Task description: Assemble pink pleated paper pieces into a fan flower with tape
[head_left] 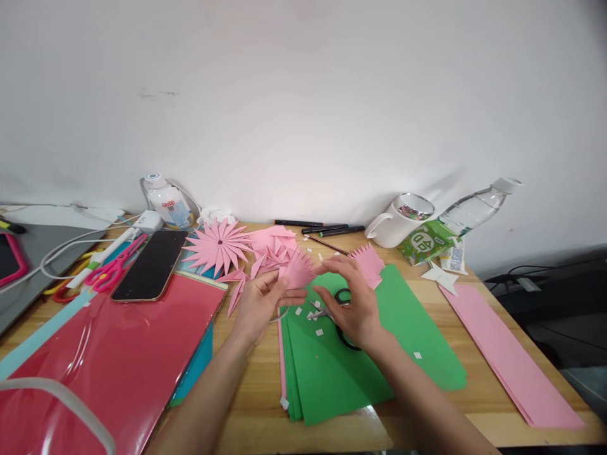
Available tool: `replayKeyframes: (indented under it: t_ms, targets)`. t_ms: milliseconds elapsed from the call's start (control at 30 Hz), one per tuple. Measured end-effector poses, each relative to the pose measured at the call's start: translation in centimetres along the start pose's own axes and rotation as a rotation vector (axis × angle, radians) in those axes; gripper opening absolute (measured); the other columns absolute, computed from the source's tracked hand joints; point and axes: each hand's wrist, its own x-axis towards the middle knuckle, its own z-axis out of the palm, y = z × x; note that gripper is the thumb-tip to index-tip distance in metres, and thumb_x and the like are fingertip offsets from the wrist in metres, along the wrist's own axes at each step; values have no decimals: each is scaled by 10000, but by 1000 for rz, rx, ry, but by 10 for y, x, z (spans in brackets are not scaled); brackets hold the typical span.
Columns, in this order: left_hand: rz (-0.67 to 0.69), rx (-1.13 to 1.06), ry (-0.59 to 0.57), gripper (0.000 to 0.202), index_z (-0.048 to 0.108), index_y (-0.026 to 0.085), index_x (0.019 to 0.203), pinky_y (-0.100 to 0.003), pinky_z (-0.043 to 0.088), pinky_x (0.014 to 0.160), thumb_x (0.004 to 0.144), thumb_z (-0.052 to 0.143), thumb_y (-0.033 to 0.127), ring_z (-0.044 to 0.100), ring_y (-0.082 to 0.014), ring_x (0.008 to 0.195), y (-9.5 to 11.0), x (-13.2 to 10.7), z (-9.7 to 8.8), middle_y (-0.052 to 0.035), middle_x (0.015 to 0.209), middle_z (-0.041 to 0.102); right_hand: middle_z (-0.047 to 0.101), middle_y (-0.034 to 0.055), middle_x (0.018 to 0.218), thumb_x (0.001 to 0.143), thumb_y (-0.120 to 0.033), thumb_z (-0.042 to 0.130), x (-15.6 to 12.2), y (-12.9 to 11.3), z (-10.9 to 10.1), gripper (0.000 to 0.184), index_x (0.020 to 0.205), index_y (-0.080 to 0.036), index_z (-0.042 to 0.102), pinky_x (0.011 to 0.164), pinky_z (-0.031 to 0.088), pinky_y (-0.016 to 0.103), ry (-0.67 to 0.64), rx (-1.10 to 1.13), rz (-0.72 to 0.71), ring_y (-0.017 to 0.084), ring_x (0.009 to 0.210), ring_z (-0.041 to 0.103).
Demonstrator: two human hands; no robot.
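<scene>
My left hand (263, 302) pinches a small pink fringed paper piece (298, 270) and holds it up above the desk. My right hand (351, 304) hovers just right of it, fingers curled and partly spread, with nothing visibly in them. Under the right hand lie black-handled scissors (342, 296) on a stack of green paper sheets (374, 354). Another pink fringed piece (368, 263) rests at the green stack's far edge. A finished pink paper flower (219, 246) and loose pink petals (270, 248) lie behind my left hand.
A red sheet (118, 360) covers the left desk, with a phone (150, 265) and pink scissors (114, 268) behind it. Pens (327, 229), a white mug (399, 220), a green packet (425, 240), a tilted water bottle (474, 208) and pink paper strips (507, 354) fill the right side.
</scene>
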Motion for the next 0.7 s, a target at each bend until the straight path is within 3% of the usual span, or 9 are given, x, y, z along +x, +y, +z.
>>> replayKeyframes:
  t_ms: [100, 200, 400, 567, 700]
  targets:
    - [-37, 50, -58, 306, 623, 153, 747, -340, 580, 640, 682, 751, 423, 721, -228, 669, 0, -1, -2, -13, 681, 672, 681, 37, 978, 859, -100, 583, 12, 1, 5, 585, 1364, -305, 372, 892, 498, 454, -84, 4, -97, 247, 1057, 541]
    - [-45, 77, -84, 322, 647, 159, 835, -357, 585, 664, 705, 728, 443, 722, -224, 674, 2, -2, -3, -43, 774, 720, 685, 37, 983, 872, -93, 564, 15, 6, 7, 650, 1425, -306, 297, 883, 498, 450, -161, -39, -144, 253, 1061, 521]
    - [18, 91, -126, 316, 676, 175, 801, -394, 610, 669, 703, 722, 472, 723, -228, 671, 2, -3, 0, -54, 826, 738, 651, 63, 989, 873, -60, 540, 9, 14, 4, 713, 1467, -296, 226, 851, 509, 438, -222, -141, -212, 262, 1037, 501]
    - [128, 199, -57, 266, 695, 171, 829, -405, 624, 655, 757, 671, 426, 719, -223, 635, -6, -3, 4, -63, 794, 738, 633, 44, 906, 898, -46, 489, 4, 12, 5, 720, 1489, -278, 151, 875, 516, 440, -273, -81, -216, 240, 1007, 522]
    - [304, 418, 5, 234, 684, 160, 861, -358, 623, 609, 835, 561, 358, 720, -214, 650, -12, -4, 4, -75, 782, 729, 624, 36, 888, 924, -69, 450, 2, 13, 6, 675, 1488, -282, 147, 908, 504, 473, -267, -71, -211, 233, 1002, 538]
